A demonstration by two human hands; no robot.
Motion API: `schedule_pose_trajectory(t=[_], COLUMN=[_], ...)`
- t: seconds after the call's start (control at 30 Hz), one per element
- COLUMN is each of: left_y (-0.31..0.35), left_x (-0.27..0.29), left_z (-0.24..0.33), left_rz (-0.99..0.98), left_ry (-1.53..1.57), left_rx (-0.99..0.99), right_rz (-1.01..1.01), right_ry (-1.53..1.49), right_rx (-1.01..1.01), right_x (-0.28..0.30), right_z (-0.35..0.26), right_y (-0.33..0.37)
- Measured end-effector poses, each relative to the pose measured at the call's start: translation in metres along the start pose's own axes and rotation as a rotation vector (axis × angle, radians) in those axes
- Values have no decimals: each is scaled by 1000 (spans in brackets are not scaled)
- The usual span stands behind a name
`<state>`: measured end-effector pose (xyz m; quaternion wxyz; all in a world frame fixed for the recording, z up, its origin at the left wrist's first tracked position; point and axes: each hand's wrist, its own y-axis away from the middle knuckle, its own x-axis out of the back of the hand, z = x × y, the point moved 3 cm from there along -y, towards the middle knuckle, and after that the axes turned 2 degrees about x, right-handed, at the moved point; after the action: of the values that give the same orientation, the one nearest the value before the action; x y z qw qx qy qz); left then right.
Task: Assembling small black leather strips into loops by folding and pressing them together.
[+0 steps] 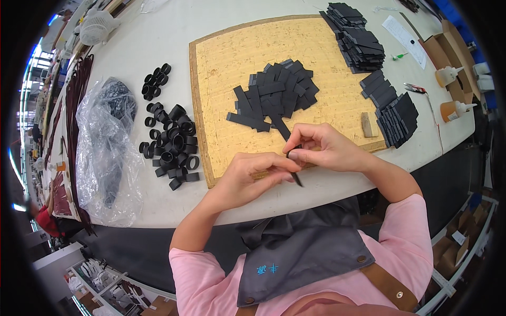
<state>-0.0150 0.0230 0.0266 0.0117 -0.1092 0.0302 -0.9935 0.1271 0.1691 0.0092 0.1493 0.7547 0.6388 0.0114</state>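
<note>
Close to the board's near edge, both my hands pinch one short black strip (298, 180), its free end pointing down toward me. My left hand (253, 171) grips it from the left with thumb and fingers. From the right, the fingertips of my right hand (324, 148) press on its upper part, which appears bent over; the fingers hide some of it. Just beyond them lies a loose heap of flat black strips (282, 87) on the yellowish board (224, 58). One strip from the heap reaches down to my right fingers. Left of the board sit many black rings (176, 145).
Stacks of black strips (361, 45) and more strips (398, 118) line the board's right side, near a small block (367, 125). Farther right are red-handled snips (415, 88), glue bottles (449, 75), paper (403, 39) and a carton (448, 47). A clear plastic bag (103, 163) lies left.
</note>
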Motion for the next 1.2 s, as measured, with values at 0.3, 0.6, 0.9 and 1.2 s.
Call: schedule_pose_trajectory(t=[0.3, 0.6, 0.9, 1.2], left_y=[-1, 2, -2, -5], left_x=[2, -1, 5, -1], left_z=[-44, -38, -44, -40], left_rz=[157, 142, 173, 265], left_ry=[415, 377, 475, 452], left_rx=[377, 374, 445, 447], right_rz=[63, -30, 41, 161], right_ry=[256, -67, 69, 61], right_rx=[218, -42, 3, 6], right_x=[-5, 7, -1, 1], right_z=[-8, 13, 12, 16], right_y=[4, -7, -6, -12])
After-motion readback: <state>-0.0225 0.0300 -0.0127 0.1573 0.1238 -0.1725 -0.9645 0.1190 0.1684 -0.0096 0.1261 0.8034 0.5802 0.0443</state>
